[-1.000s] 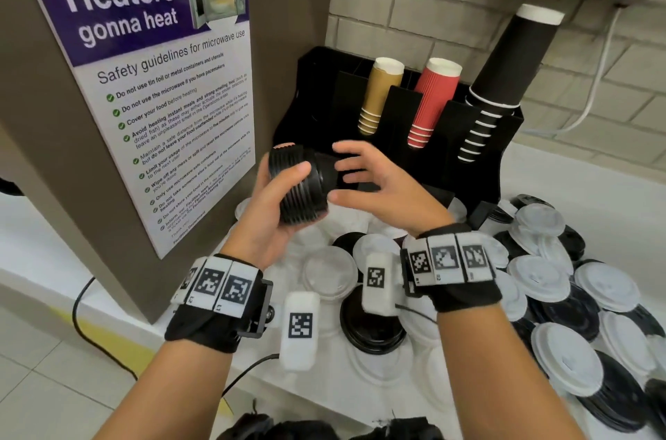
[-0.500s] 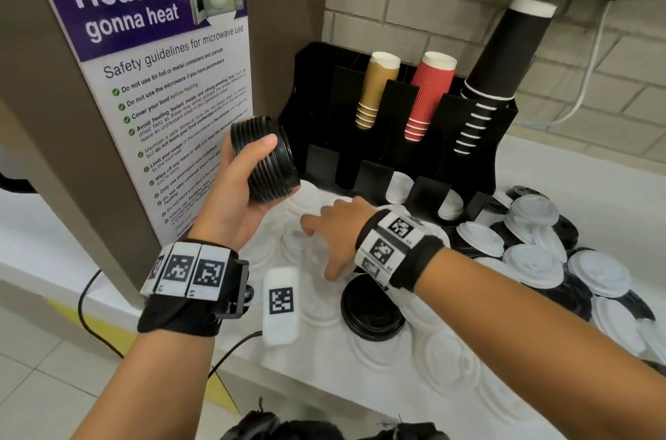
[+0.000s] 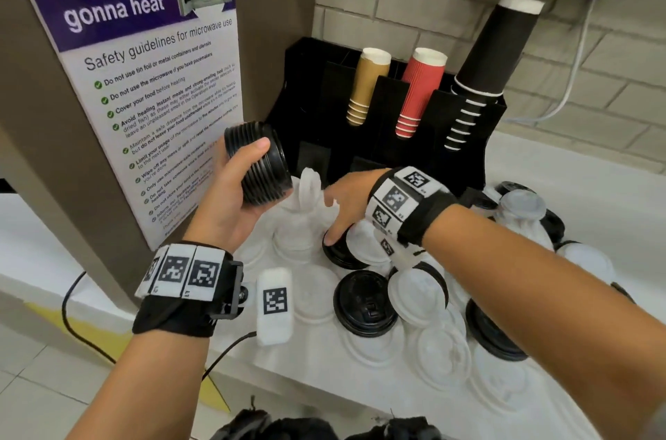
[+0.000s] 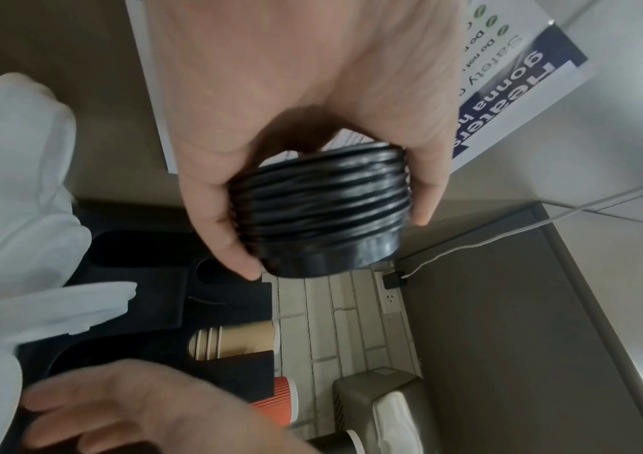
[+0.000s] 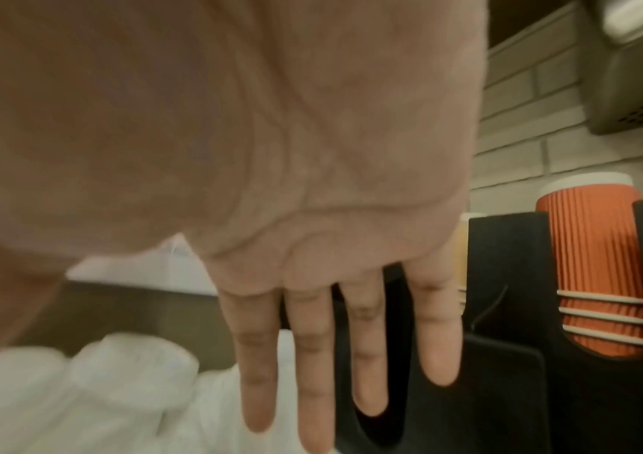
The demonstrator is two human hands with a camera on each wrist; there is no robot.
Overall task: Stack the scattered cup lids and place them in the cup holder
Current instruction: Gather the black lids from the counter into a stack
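The stack of black lids, left of centre, is clamped in the left hand, not yet in the cup holder. The right hand, fingers straight, touches a black lid; many loose lids remain lower right.

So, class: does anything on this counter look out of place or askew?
Yes. Loose white lids and black lids lie scattered and overlapping across the counter in front of the cup holder. One white lid stands on edge. Only the stack of black lids in the left hand is tidy.
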